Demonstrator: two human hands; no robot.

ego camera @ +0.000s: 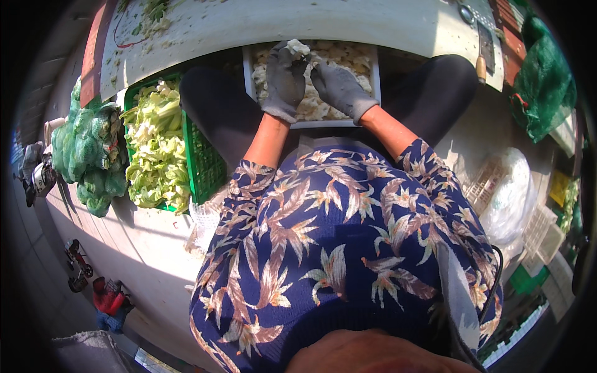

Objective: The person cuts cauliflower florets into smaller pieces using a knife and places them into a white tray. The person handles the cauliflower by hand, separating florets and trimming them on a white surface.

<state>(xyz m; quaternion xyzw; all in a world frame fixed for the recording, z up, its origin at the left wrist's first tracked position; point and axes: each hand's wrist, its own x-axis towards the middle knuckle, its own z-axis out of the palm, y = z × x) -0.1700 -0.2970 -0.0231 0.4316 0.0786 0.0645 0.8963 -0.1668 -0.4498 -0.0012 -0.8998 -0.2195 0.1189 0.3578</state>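
Note:
A white plastic crate (312, 124) filled with cauliflower florets (322, 105) lies between my knees, partly under the table's near edge. My left hand (285, 77), in a grey work glove, holds a white cauliflower piece (298, 48) at its fingertips above the crate. Close to its right is my right hand (343, 88), gloved the same way, fingers bent toward the left hand and the florets. Whether something small sits in the right fingers cannot be told.
The white table (280, 21) spans the front, with leaf scraps at left and a wooden-handled cleaver (482, 56) at right. A green crate (205, 163) of cauliflower leaves (156, 149) and green mesh sacks (93, 144) stand left. Another green mesh bag (543, 84) is at right. A person (109, 303) is lower left.

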